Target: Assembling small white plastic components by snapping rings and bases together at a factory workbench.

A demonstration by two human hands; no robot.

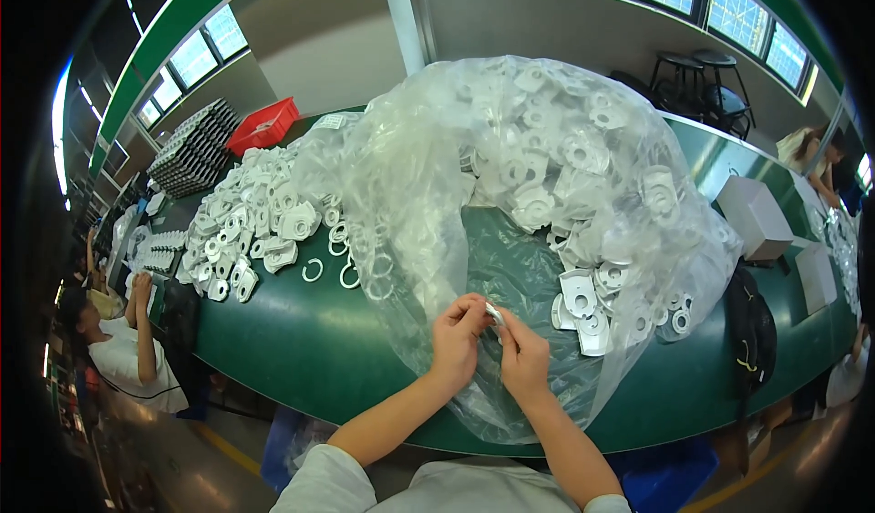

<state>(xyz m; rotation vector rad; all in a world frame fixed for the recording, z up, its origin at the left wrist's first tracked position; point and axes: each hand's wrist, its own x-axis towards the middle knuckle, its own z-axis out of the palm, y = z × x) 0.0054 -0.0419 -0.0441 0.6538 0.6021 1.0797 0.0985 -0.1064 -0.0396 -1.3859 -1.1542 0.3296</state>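
Note:
Over the near middle of the green table (273, 331), my left hand (454, 342) and my right hand (524, 353) meet. Between their fingertips they pinch a small white curved part (493, 313), seen nearly edge-on and partly covered by fingers. Under and beyond the hands spreads a large clear plastic bag (415, 212). It holds a big heap of white plastic parts with round holes (583, 153). Several of these parts spill out to the right of my hands. To the left lie white open rings (313, 270), some of them under the plastic.
A loose pile of white parts (239, 230) lies at the left, with stacked grey trays (193, 148) and a red bin (264, 126) behind it. White boxes (755, 217) and a black bag (753, 331) are at the right. Another person (137, 358) sits at the left.

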